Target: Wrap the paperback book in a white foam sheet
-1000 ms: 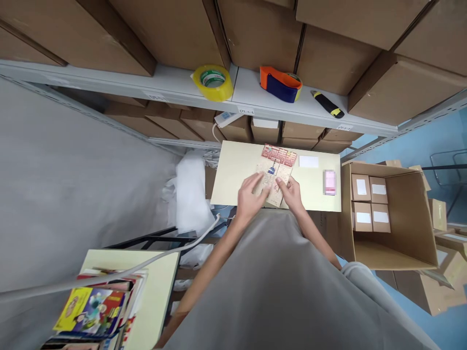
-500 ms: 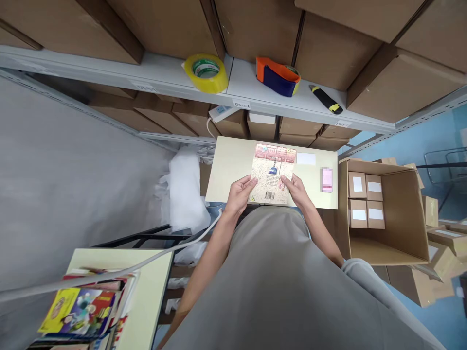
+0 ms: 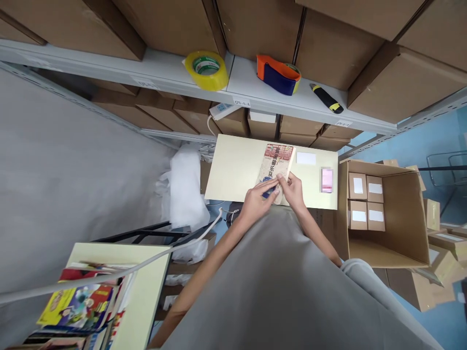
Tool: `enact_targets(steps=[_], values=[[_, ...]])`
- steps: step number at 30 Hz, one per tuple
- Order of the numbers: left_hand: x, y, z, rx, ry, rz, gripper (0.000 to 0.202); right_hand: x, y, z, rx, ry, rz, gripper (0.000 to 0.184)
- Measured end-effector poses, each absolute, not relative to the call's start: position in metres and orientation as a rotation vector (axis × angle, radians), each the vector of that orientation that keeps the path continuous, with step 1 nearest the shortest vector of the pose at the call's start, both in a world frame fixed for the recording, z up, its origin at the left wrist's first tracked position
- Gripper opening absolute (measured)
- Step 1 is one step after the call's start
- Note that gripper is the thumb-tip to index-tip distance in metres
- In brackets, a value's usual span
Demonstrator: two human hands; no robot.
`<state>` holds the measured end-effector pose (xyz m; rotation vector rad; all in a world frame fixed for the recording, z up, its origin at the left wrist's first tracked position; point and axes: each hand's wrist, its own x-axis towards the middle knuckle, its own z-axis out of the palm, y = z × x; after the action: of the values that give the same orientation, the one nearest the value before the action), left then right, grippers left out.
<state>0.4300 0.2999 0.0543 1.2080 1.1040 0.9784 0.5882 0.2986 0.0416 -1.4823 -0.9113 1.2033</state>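
Note:
A book [image 3: 272,163] with a red-and-beige cover and dark vertical lettering is tilted over the pale tabletop [image 3: 233,170], close to my body. Its page edge faces right. My right hand [image 3: 293,190] grips that right edge near the lower corner, thumb and fingers closed. Across the lower part of the cover lies my left hand [image 3: 258,200], its fingers reaching to the right hand's fingertips and its thumb bent in against the book. Both hands hide the lower cover. Right of the book, a white label [image 3: 306,158] and a pink card-like item [image 3: 327,180], partly blurred, lie on the tabletop.
A shelf ahead bears yellow tape [image 3: 206,71], an orange-and-blue tape dispenser [image 3: 279,75] and a utility knife [image 3: 326,99]. An open carton [image 3: 397,209] with small boxes stands right. Stacked books [image 3: 80,306] sit lower left, with a white cable [image 3: 146,262] crossing above.
The book has turned from its barcode side to its lettered front and now leans at an angle. My left hand has moved right, across the cover, close to my right hand.

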Motion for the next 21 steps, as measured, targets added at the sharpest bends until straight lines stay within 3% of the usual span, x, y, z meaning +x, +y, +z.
enact_targets(steps=[5,10,13,21], values=[[0.400,0.326,0.029,0.859,1.338,1.162,0.059,0.610,0.295,0.045,-1.365,-0.858,1.352,0.067],[0.381,0.330,0.016,0.669,1.114,0.866,0.074,0.611,0.284,0.049,-1.292,-0.790,1.462,0.074],[0.387,0.321,0.024,0.661,1.076,0.900,0.079,0.610,0.284,0.043,-1.293,-0.787,1.482,0.078],[0.398,0.312,0.044,0.886,1.270,1.099,0.076,0.606,0.287,0.020,-1.498,-0.834,1.102,0.092]])
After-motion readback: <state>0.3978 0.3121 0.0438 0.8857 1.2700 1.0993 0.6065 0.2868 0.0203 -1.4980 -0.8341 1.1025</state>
